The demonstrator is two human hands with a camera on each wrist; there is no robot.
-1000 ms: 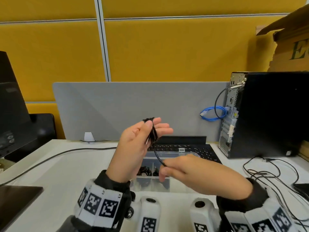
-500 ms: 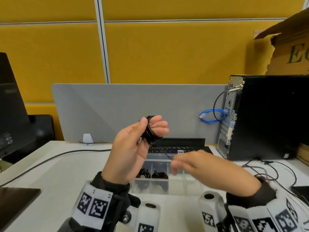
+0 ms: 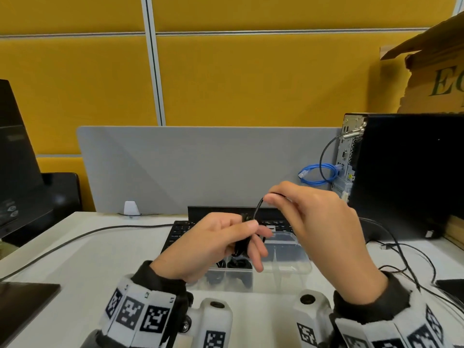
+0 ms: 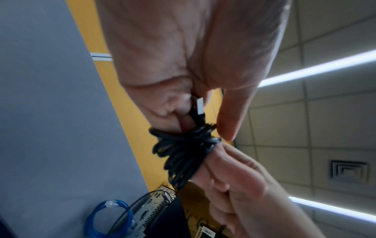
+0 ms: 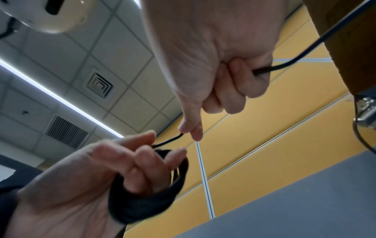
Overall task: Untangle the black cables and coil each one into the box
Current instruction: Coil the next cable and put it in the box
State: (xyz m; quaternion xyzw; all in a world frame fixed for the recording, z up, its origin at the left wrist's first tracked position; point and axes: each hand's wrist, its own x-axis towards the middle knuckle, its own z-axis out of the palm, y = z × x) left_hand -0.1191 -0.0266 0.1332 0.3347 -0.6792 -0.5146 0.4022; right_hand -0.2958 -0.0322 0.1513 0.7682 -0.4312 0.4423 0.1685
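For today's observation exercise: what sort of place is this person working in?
Most likely an office desk cubicle: a keyboard and desktop computer tower sit on the desk, backed by a grey divider.

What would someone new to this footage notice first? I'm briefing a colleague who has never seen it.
First, the two hands raised mid-frame: the left hand holds a black cable coil, while the right hand pinches its loose end just above. Beneath them on the white desk sits a clear plastic box with coiled black cables already in its left compartments. Behind, a yellow wall and a blue cable beside the black computer tower stand out.
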